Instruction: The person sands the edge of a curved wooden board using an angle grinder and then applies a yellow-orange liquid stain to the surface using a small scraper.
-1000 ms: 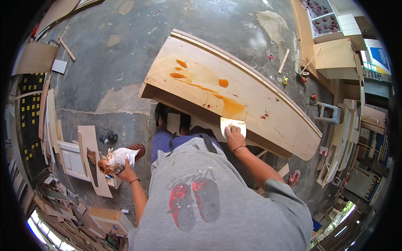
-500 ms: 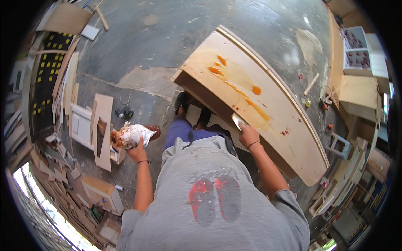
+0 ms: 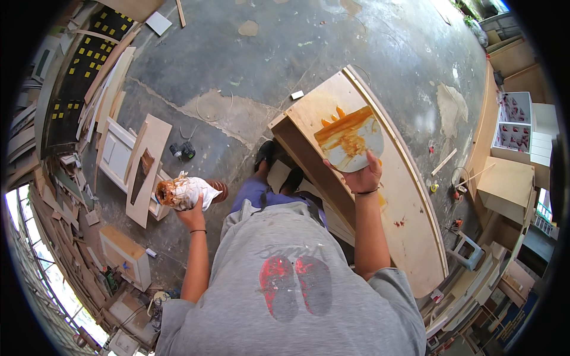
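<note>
Scraper (image 3: pixel 350 142), round and whitish, sits over the wooden panel (image 3: pixel 409 252), smeared face up, thick orange-brown paste across its far half. Right hand (image 3: pixel 362 177) grasps its near edge, thumb showing at the right, a fingertip at the left; whether the far edge touches wood, cannot tell. Left hand (image 3: pixel 191 215) is wrapped around a bundle (image 3: pixel 195 192), white covering over a brown ridged body, its paste-caked end pointing left, well apart from the panel. Orange blobs (image 3: pixel 339 111) show on the panel just past the scraper's far rim; a thin streak (image 3: pixel 383 203) lies nearer, and dark red spots (image 3: pixel 399 223) beyond that. Handling, by judgement: keep the loaded face fairly level, since a steep tilt could let paste slide toward the fingers. Low, shallow angle and even pressure should leave a thinner, smoother coat; a rim digging in would likely score it. Worth working the thick blobs outward rather than piling on more. Bundle best kept clear of shirt and panel, its messy end likely to smear whatever it brushes.
</note>
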Demonstrator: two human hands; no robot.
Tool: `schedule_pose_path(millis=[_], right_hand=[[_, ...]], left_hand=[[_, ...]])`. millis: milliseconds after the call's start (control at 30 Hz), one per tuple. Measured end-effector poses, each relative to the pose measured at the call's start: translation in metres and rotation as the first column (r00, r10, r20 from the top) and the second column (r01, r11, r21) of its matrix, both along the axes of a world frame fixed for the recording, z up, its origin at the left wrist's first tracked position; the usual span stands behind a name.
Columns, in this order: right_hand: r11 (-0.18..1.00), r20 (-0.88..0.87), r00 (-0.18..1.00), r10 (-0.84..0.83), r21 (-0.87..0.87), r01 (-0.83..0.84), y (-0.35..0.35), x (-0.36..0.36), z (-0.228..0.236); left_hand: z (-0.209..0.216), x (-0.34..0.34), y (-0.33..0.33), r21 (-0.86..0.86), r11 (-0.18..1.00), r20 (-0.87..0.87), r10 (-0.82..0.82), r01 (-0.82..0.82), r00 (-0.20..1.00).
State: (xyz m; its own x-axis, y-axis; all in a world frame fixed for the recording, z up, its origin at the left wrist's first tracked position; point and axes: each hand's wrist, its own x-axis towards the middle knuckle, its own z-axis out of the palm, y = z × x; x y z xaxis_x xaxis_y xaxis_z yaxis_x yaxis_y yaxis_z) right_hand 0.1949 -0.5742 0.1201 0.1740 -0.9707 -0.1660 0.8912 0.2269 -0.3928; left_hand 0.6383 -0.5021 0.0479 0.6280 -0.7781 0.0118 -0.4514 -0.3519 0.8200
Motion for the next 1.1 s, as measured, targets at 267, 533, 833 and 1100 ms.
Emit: schedule_pose_path(millis=[267,533,833,1100], right_hand=[[0.996,0.24,0.968,-0.077,-0.034,0.088,-0.019,-0.008,-0.01],[0.993,0.248,0.962,-0.109,-0.025,0.119,-0.02,0.008,-0.024],[0.997,-0.085,0.996,-0.026,0.067,0.032,-0.044,0.01,-0.047],[0.864,-0.683,-0.675,-0.28,0.126,-0.487,-0.089,0.052,-0.095]], left_hand=[[0.007,0.018,-0.015,0.0,1.0,0.12,0.025,-0.025,0.992],[0.011,0.02,-0.033,0.063,0.998,0.15,-0.037,0.027,0.988],[0.016,0.018,-0.041,0.049,0.996,0.135,-0.078,0.072,0.988],[0.014,0.024,-0.034,0.071,0.997,0.164,-0.045,0.034,0.985]])
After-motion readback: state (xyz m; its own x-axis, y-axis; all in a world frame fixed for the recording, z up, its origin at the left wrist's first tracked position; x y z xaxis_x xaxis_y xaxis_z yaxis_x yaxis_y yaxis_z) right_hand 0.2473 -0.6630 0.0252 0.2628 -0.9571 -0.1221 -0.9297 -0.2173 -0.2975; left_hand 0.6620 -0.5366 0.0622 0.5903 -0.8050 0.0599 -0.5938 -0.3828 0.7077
